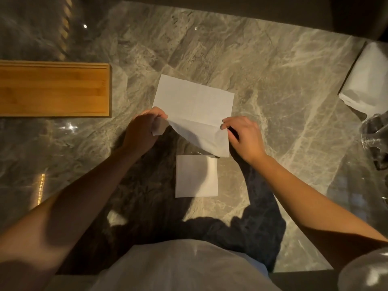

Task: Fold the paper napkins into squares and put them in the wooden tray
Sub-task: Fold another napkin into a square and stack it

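Both hands pinching the near edge of the open napkin (194, 99), centre of frame: left hand (142, 129) has the near-left corner nipped between thumb and fingers, right hand (243, 135) grips the near-right side w/ fingertips. Near part is lifted and curling, far part flat on the marble counter (283, 80). Looks like first fold in progress, judging by crease lines. Risks: 1) paper is thin, so uneven pull between the two hands = skewed fold, edges won't meet, you get a rectangle/trapezoid, not a square. 2) left corner already looks bunched in the grip, could crumple or tear if tugged. 3) far edge isn't held down, so the sheet may slide on the polished stone as the near edge goes over. 4) folded square (196, 176) lies just below centre, almost under the hanging flap, and a forearm sweep could knock or unfold it. 5) tray (54, 89) sits mid-left, well apart and empty as far as visible, so squares still need carrying over and could open up on the way. Napkin pack (365, 78) at right edge, crumpled clear wrap (375, 141) below it, not in the way.
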Demonstrator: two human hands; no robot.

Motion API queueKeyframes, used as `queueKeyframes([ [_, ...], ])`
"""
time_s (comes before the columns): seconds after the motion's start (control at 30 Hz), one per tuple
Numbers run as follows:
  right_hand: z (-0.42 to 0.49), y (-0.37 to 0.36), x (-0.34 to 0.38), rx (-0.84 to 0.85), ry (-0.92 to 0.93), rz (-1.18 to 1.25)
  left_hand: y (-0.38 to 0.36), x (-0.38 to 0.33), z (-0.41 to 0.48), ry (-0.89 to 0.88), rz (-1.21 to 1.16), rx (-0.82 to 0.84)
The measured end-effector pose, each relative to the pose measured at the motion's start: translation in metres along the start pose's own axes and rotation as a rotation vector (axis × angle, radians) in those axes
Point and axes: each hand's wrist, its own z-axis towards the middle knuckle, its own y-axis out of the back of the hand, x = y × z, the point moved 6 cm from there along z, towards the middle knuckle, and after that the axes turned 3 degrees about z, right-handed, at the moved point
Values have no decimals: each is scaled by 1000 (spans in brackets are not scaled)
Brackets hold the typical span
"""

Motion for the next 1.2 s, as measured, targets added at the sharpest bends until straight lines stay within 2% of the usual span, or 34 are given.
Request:
queueKeyframes([
  [0.17,-1,4,-1,-65,-132,47,9,-3,0,46,72,-75],
  [0.37,-1,2,-16,-138,-326,46,7,8,-3,293,114,-108],
  [0.67,-1,-3,-27,-124,-473,5,8,9,-1,267,133,-84],
  [0.9,-1,-4,-28,-114,-503,-11,5,2,2,252,96,-114],
  [1.03,-1,-5,-29,-113,-498,-30,0,4,4,302,106,-86],
  [1.2,0,-7,-29,-105,-505,-54,1,6,3,396,102,-170],
])
